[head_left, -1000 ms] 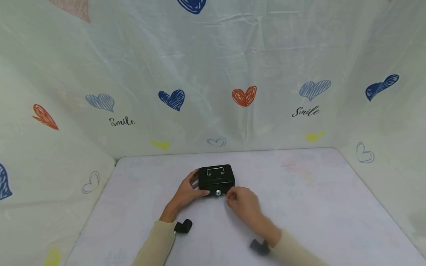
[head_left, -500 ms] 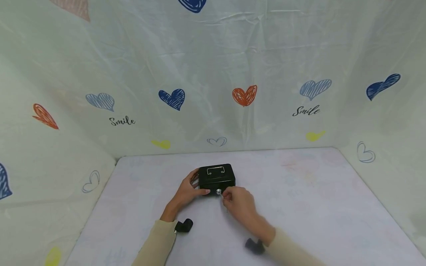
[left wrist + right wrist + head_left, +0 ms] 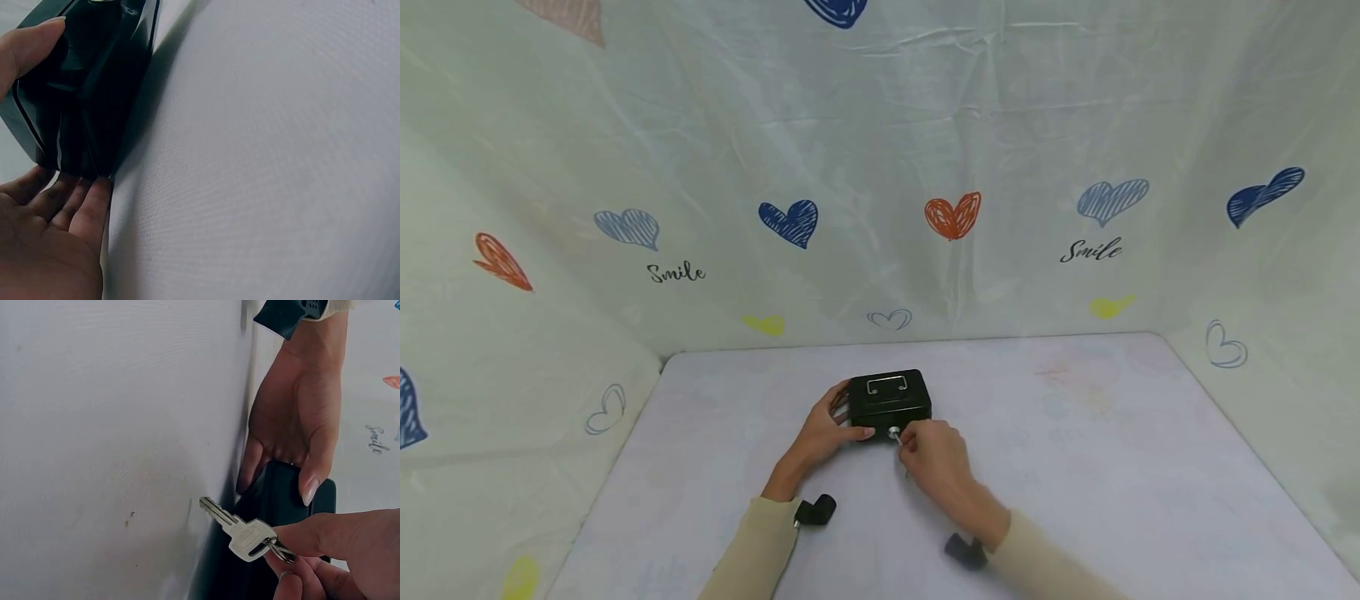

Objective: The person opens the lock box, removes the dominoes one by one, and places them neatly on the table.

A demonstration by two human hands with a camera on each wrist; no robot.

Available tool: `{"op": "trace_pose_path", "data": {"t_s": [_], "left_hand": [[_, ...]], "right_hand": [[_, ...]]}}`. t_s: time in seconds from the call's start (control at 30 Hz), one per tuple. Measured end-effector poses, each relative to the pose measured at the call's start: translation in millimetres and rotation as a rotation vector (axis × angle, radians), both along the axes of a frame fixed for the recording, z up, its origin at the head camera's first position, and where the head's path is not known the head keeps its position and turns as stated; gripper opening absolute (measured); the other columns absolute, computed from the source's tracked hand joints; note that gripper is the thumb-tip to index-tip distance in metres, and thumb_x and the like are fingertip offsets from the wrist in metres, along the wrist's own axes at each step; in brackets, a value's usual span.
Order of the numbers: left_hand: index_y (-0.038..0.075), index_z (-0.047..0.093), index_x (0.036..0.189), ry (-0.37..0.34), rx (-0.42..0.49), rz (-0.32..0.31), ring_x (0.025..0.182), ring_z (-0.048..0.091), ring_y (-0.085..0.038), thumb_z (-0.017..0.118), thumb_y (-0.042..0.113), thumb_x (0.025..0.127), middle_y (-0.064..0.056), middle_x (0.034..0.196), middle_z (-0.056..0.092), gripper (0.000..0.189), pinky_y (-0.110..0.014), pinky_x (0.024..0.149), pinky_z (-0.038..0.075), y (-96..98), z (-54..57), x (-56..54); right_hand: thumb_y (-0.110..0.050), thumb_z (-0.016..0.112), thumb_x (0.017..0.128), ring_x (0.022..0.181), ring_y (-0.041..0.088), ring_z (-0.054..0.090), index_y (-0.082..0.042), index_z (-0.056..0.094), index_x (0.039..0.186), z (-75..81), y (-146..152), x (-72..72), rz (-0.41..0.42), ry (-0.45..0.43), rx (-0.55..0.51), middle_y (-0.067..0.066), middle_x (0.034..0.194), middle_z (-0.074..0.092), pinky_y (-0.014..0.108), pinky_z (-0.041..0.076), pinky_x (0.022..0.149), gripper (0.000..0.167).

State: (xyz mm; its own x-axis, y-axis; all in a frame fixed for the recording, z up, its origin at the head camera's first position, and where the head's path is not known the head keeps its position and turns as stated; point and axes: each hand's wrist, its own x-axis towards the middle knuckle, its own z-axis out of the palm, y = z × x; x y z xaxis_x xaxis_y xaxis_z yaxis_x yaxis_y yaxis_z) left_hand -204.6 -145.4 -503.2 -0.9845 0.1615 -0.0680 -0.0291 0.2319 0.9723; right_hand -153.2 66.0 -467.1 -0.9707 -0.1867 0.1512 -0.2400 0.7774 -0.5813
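On the table [image 3: 1075,467], glossy black box [image 3: 887,407] with silver handle [image 3: 887,379], gripped by left hand [image 3: 818,435], right hand [image 3: 942,460] pinching keys [image 3: 247,539].

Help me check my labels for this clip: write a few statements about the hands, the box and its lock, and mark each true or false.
1. The left hand grips the black box. True.
2. The box stands open. False: it is closed.
3. The right hand is in front of the box, close to its round lock. True.
4. The right hand is empty. False: a silver key hangs from it.
5. The metal handle is on the box's top. True.
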Motion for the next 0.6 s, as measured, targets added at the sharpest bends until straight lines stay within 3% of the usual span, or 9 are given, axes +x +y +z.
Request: {"op": "trace_pose_path", "data": {"t_s": [0.3,0.43,0.6], "left_hand": [[-0.003,0.033,0.162,0.010,-0.013,0.005,0.151,0.040,-0.044,0.090,0.004,0.078,-0.027,0.163,0.041,0.101,-0.052,0.123,0.042,1.5,-1.5,-0.4],[-0.004,0.033,0.161,0.015,-0.010,0.009,0.151,0.040,-0.045,0.090,0.003,0.078,-0.028,0.162,0.042,0.101,-0.052,0.123,0.042,1.9,-1.7,1.0],[-0.005,0.033,0.161,0.037,-0.017,0.006,0.150,0.041,-0.044,0.090,0.002,0.078,-0.027,0.161,0.043,0.101,-0.050,0.122,0.043,1.2,-4.2,0.8]], "right_hand": [[0.004,0.082,0.077,0.057,0.009,0.058,-0.005,0.075,0.076,3.2,-7.1,-0.2,-0.031,0.035,0.038,0.001,0.067,0.070,0.022,0.050,0.050,0.011],[0.005,0.082,0.077,0.056,0.010,0.054,-0.006,0.071,0.074,6.9,-10.5,-0.6,-0.040,0.010,0.031,-0.001,0.064,0.065,0.022,0.047,0.049,0.016],[0.008,0.080,0.076,0.059,0.012,0.057,-0.006,0.069,0.073,7.7,-14.2,0.4,-0.040,0.016,0.025,0.001,0.066,0.065,0.024,0.051,0.051,0.018]]}}
